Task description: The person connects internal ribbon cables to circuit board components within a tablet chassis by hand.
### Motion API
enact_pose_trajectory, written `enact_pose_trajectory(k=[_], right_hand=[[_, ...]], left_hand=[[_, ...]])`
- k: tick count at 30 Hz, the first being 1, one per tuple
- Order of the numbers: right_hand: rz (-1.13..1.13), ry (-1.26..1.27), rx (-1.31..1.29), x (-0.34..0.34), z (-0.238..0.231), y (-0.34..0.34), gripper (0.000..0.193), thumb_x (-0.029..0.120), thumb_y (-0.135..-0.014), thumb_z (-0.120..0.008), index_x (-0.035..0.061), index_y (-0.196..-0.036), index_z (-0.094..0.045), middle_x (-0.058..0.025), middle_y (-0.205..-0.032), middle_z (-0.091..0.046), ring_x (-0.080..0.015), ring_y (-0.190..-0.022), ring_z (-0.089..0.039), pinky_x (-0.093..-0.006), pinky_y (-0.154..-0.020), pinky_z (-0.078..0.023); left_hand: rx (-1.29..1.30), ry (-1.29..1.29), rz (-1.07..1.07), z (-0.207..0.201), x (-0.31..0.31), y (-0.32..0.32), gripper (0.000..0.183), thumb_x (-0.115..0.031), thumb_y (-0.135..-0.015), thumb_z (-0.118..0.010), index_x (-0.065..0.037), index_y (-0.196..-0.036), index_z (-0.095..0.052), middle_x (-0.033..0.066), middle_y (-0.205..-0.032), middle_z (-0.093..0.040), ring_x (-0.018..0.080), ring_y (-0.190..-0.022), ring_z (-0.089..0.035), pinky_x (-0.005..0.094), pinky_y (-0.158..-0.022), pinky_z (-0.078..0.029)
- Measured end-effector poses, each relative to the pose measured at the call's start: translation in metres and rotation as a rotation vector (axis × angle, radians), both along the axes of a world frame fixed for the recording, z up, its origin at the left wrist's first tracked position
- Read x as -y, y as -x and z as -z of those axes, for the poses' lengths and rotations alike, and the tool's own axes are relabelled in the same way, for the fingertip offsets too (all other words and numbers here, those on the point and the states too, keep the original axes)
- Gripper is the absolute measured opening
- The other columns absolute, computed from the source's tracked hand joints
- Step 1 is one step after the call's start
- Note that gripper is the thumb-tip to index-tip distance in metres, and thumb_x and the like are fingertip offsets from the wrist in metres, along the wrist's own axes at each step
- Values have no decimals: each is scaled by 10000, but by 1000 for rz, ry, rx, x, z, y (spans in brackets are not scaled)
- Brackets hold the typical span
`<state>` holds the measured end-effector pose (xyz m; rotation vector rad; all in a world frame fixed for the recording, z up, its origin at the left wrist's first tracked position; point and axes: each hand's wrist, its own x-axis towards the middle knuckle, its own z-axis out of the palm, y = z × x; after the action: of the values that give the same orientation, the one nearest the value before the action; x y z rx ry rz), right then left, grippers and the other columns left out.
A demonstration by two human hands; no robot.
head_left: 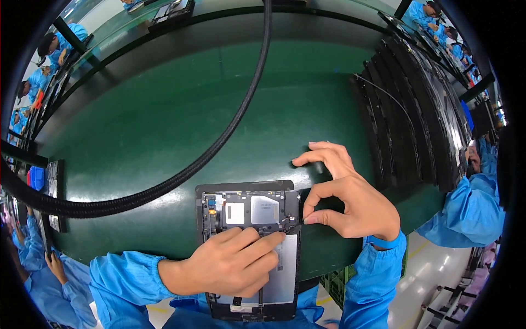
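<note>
An opened tablet (282, 257) lies at the near edge of the green table, its inner boards, silver shields and pale battery showing. Across its middle rests my left hand (227, 263), palm down and open, the index fingertip touching near thin wires (288, 220) on the right side. The left thumb is hidden. Just beside the tablet's right edge, my right hand (356, 203) is closed in a pinch of thumb and index finger, with the other fingers raised. Whatever lies between those fingertips is too small to make out.
A thick black braided cable (241, 109) arcs in front of me above the green table (164, 120). Black trays or panels (408, 115) stand stacked at the right. More flat devices (55, 192) lie at the left edge. Co-workers in blue (466, 214) sit on both sides.
</note>
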<state>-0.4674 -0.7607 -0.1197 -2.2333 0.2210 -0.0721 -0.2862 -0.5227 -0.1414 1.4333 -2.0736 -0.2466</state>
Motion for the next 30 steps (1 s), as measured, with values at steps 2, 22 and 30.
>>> enact_pose_trajectory(k=[2,22,30], right_hand=[[-12,9,-7,0,4,-1,170,103,-754,-919,107,-891,-817,-142,-1548,-570,-474,-1568,-356,-627,-1288,-273],[68,-45,227,-35,31,-31,146,34,-852,-851,66,-954,-752,-120,-1396,-646,-425,-1426,-491,-542,-1185,-426],[86,-38,233,-38,32,-31,126,68,-876,-848,57,-959,-753,-126,-1365,-659,-418,-1400,-511,-555,-1177,-421]], left_hand=[[0,-4,1,0,0,-1,198,-132,-744,-781,-36,-886,-680,136,-1256,-786,204,-732,-612,315,-627,-543],[149,69,-43,0,1,0,290,-204,-752,-791,-76,-1000,-712,120,-1319,-745,181,-796,-599,301,-634,-499],[152,77,-14,0,4,-3,295,-200,-746,-779,-57,-994,-709,133,-1259,-761,180,-811,-615,288,-628,-506]])
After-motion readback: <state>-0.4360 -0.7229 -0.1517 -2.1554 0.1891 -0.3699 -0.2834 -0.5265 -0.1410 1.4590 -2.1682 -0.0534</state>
